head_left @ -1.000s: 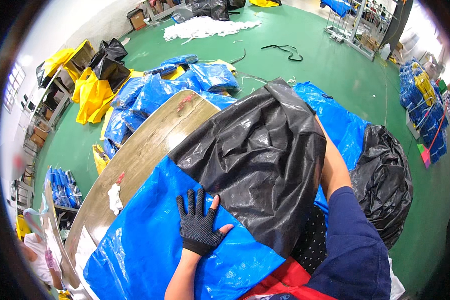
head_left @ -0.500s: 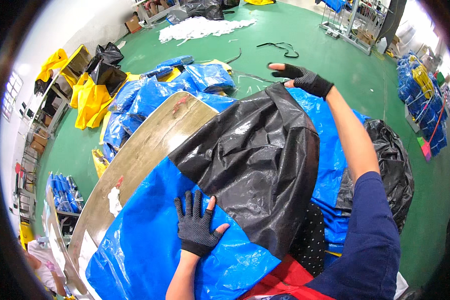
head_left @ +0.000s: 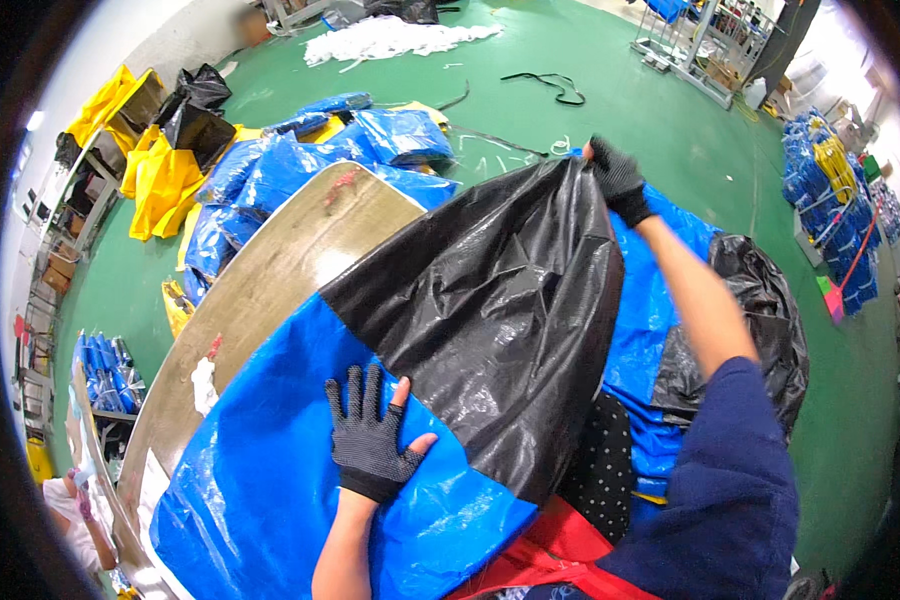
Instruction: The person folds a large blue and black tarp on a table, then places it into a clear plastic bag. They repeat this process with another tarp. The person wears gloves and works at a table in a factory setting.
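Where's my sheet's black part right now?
Head view, centre: the black part lies between your left hand on the blue part and your right hand at its tip.

A glossy sheet (head_left: 475,325) lies spread, part blue, part creased black.

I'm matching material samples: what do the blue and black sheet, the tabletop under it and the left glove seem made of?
Blue and black sheet: probably plastic or coated fabric, glossy; bright highlights and crisp creases.
Tabletop: perhaps wood or laminate, smooth; brown streaks with a sheen.
Left glove: likely knit fabric, matte; finely dotted surface.
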`<state>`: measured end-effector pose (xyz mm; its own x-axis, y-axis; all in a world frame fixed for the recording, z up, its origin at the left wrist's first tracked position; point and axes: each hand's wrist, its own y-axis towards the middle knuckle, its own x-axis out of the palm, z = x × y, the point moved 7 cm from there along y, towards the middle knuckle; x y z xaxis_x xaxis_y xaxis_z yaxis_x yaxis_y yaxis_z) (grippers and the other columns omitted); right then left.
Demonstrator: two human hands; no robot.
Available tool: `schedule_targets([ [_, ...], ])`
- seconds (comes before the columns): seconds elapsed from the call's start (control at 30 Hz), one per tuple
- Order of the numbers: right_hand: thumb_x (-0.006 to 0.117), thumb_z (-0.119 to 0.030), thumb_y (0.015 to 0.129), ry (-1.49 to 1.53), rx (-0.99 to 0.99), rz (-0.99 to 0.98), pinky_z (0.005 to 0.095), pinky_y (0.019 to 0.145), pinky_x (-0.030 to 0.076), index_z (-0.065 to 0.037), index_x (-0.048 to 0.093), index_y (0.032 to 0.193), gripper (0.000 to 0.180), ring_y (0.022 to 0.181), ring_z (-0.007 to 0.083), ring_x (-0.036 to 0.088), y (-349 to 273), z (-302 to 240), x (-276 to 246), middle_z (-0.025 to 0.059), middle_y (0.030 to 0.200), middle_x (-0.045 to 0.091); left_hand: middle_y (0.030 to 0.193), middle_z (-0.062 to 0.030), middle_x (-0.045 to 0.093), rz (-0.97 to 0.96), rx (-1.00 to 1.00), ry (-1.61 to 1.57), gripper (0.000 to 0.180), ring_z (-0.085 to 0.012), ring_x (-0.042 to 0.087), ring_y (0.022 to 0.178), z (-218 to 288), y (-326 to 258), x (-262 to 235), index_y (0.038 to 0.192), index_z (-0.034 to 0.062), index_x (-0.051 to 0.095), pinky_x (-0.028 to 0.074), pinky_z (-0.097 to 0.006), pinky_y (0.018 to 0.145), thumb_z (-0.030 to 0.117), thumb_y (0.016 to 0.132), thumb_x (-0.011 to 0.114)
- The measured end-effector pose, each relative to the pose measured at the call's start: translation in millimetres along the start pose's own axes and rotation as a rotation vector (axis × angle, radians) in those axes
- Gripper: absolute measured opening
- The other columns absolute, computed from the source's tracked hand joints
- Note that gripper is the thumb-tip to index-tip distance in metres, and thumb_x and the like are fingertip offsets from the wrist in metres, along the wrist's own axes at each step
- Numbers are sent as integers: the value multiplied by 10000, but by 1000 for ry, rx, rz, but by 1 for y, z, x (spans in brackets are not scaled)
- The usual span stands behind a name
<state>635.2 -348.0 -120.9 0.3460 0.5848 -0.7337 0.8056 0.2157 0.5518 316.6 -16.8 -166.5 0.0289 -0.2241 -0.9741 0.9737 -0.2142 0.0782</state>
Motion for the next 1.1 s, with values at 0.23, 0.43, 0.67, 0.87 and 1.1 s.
schedule_targets([
  [0.23, 541, -167, 879, 118, 135, -146, 343, 875, 482, -22, 631, 1106, 283, 960, 263, 635, -26, 27, -22, 152, 1104, 651, 1423, -255, 331, 1, -15, 60, 775, -441, 214, 1358, -1, -6, 0, 1376, 133, 419, 46, -585, 1113, 585, 764, 568],
  [0.43, 624, -579, 728, -224, -747, -477, 506, 1104, 185, -182, 550, 1275, 680, 1320, 369, 329, -153, -234, -28, 141, 1303, 521, 1395, -246, 376, 139, 59, 49, 676, -416, 280, 1336, -6, -10, 7, 1343, 90, 445, 91, -556, 1118, 532, 838, 519],
  [0.67, 733, -610, 531, -88, -859, -798, 552, 1092, 174, -164, 433, 1375, 1000, 1303, 395, 336, -234, -273, -69, 153, 1346, 463, 1319, -220, 474, 155, 38, -57, 538, -389, 388, 1281, 18, -116, -57, 1306, 58, 473, 225, -479, 1107, 397, 892, 533],
  [0.87, 658, -124, 693, 107, -680, -898, 425, 768, 484, -286, 571, 1222, 559, 919, 289, 631, -251, -267, -35, 97, 1154, 615, 1248, -123, 554, 182, 183, 67, 543, -313, 503, 1182, 136, -243, -49, 1225, 99, 549, 364, -499, 1023, 361, 765, 669],
  [1.1, 688, -304, 661, -81, -830, -356, 547, 1043, 264, -169, 560, 1226, 595, 1179, 329, 482, -292, -309, -63, 91, 1202, 582, 961, -114, 658, 248, -251, -22, 324, -319, 598, 701, 53, -266, -5, 1132, 87, 605, 490, -424, 597, 292, 887, 553],
])
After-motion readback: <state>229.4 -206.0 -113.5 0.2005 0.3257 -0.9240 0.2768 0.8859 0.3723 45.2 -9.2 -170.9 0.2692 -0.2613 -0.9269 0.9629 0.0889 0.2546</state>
